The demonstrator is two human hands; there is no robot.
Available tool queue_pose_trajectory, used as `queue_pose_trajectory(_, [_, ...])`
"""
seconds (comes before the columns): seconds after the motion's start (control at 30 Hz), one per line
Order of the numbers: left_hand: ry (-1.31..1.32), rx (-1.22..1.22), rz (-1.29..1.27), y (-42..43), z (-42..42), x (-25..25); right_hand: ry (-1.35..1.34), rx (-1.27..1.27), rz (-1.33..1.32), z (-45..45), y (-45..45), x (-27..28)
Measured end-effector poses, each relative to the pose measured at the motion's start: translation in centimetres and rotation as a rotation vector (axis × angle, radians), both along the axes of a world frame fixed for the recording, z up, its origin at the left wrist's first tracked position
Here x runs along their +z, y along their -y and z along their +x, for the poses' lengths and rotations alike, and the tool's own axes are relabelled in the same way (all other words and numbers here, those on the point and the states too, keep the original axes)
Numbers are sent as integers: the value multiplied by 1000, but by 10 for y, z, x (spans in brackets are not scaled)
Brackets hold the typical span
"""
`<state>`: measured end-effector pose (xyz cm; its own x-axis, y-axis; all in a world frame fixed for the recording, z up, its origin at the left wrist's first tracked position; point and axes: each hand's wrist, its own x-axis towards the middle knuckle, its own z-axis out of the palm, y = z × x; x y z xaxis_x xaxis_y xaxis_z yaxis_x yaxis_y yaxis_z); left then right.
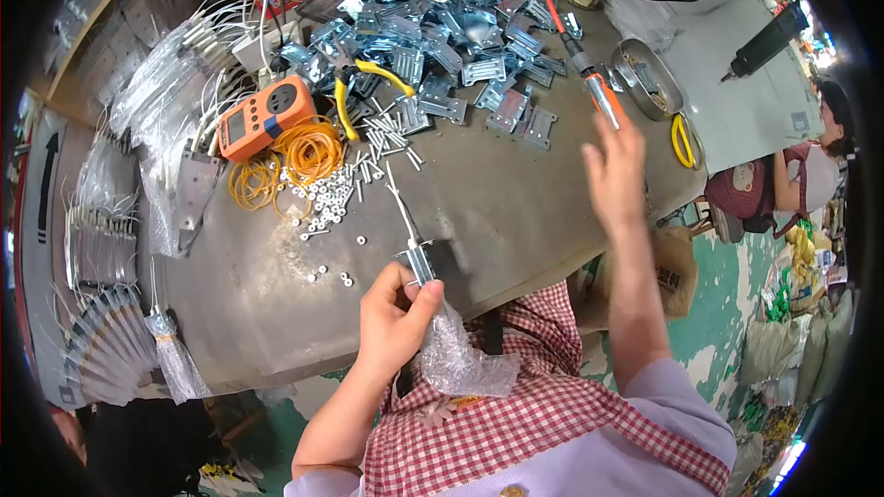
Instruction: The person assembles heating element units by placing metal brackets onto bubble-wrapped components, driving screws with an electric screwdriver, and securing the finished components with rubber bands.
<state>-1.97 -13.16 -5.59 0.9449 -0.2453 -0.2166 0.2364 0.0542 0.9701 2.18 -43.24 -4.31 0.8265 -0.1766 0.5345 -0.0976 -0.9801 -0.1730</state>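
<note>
My left hand (398,317) grips a metal bracket (421,262) just above the table's front edge. White wires (400,202) run up from the bracket, and bubble wrap (465,359) hangs below it. My right hand (615,170) reaches out over the table's right part, fingers stretched and thumb apart. Its fingertips are at the lower end of an orange and silver pen-shaped tool (603,97) on an orange hose; whether they touch it I cannot tell. A large heap of shiny metal brackets (442,46) lies at the back of the table.
Pliers with yellow handles (345,106), an orange meter (267,117), rubber bands (313,149), screws (387,136) and small white rings (327,207) lie left of centre. A metal dish (663,83) sits at right, near a black power driver (769,41). Bubble-wrapped parts (161,101) line the left. Another person (783,170) sits far right.
</note>
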Motion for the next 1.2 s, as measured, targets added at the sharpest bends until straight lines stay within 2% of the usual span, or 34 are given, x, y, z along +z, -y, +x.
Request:
queue_pose_trajectory(0.03, [5, 11, 0, -1, 0, -1, -137, -90, -149, 3, 33, -11])
queue_pose_trajectory(0.1, [-31, -1, 35, -3, 0, -8, -180, -44, -231, 9, 51, 0])
queue_pose_trajectory(0.17, [16, 17, 85, -2, 0, -7, -373, -66, 62, 16, 65, 8])
queue_pose_trajectory(0.23, [25, 8, 119, -1, -1, -3, -343, -1, 140, 16, 84, -6])
queue_pose_trajectory(0.3, [45, 38, 66, -1, -5, -9, -159, 152, 258, 14, 86, -9])
queue_pose_trajectory(0.33, [89, 2, 150, -1, -8, -2, -181, 77, 660, 7, 77, -8])
queue_pose_trajectory(0.37, [129, -36, 239, -1, -11, 2, -192, 85, 663, -1, 73, -9])
queue_pose_trajectory(0.43, [154, -43, 277, 0, -11, -2, -165, -110, 1627, -23, 64, -14])
queue_pose_trajectory(0.47, [100, -8, 224, 2, -8, -5, -169, -106, 1636, -29, 45, -12])
queue_pose_trajectory(0.53, [34, 14, 171, 0, -6, -7, 191, 387, 2234, -36, -9, -9])
queue_pose_trajectory(0.57, [29, 12, 180, 0, -5, -6, 192, 380, 2244, -36, -16, -14])
queue_pose_trajectory(0.63, [5, 12, 162, 1, -7, -4, -178, 665, 2221, -42, -24, -24])
queue_pose_trajectory(0.73, [5, -5, 122, -1, -7, -5, -239, 782, 2094, -44, -29, -26])
queue_pose_trajectory(0.77, [-1, -20, 123, -1, -7, -3, -227, 767, 2097, -44, -33, -25])
queue_pose_trajectory(0.83, [-29, -26, 113, -2, -6, 4, -30, 823, 2274, -42, -46, -22])
queue_pose_trajectory(0.9, [-19, -50, 111, -4, -6, 4, 36, 745, 2306, -42, -60, -16])
queue_pose_trajectory(0.97, [-13, -60, 105, -5, -6, 2, 160, 729, 2459, -45, -69, -16])
queue_pose_trajectory(1.2, [-40, -76, 95, -6, -5, 6, 128, 676, 2529, -48, -86, -15])
